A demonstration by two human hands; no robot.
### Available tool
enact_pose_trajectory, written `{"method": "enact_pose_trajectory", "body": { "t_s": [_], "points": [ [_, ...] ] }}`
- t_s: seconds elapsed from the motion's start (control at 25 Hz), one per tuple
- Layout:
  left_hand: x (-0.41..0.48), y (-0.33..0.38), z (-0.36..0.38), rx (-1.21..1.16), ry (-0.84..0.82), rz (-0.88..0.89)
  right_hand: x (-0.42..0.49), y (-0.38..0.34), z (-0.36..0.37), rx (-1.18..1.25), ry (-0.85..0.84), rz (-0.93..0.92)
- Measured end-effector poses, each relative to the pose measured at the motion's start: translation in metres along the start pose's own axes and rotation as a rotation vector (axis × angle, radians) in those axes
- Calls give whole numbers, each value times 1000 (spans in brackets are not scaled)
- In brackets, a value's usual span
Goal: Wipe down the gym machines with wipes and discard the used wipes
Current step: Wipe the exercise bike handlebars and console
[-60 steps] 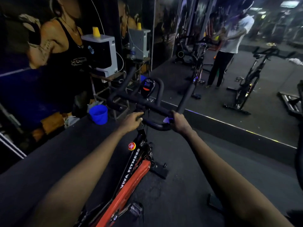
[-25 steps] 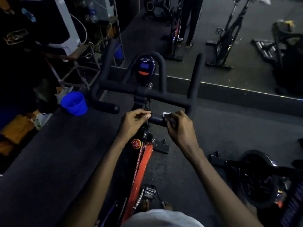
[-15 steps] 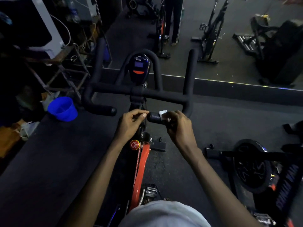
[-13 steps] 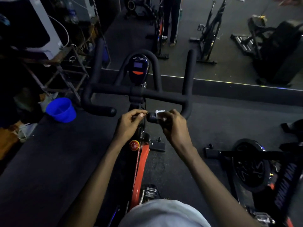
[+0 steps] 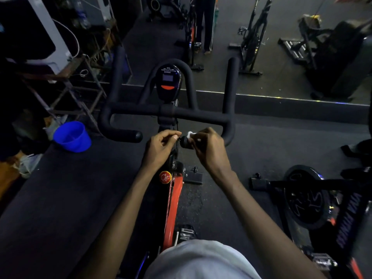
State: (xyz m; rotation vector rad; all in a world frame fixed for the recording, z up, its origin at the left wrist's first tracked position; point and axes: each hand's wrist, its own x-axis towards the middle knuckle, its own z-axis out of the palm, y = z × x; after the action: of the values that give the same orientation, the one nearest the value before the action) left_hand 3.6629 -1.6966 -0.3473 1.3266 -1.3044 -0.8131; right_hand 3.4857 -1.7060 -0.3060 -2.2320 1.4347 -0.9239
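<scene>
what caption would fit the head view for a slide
Right hand holds a white wipe against the inner grip end of the black handlebar, left hand curled beside it.

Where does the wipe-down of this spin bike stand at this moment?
Done: nothing visibly finished; cleaned surfaces can't be told apart. In hand: the right hand holds a white wipe against the handlebar end grip; the left hand sits curled beside it. Left, likely: the console, the neighbouring bike, and discarding the wipe.
</scene>
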Motion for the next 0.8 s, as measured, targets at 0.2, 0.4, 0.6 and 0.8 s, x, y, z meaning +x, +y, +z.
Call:
{"method": "enact_pose_trajectory", "body": {
  "t_s": [0.2,0.4,0.6,0.8],
  "points": [
    [-1,9,3,54,-5,2,-20,18,-3,43,34,19],
    [-8,22,12,387,-128,165,-33,44,-18,108,305,258],
    [-3,32,20,560,-259,193,-48,32,-5,111,204,107],
    [-2,45,27,716,-323,212,-24,62,-25,94,319,267]
  ]
}}
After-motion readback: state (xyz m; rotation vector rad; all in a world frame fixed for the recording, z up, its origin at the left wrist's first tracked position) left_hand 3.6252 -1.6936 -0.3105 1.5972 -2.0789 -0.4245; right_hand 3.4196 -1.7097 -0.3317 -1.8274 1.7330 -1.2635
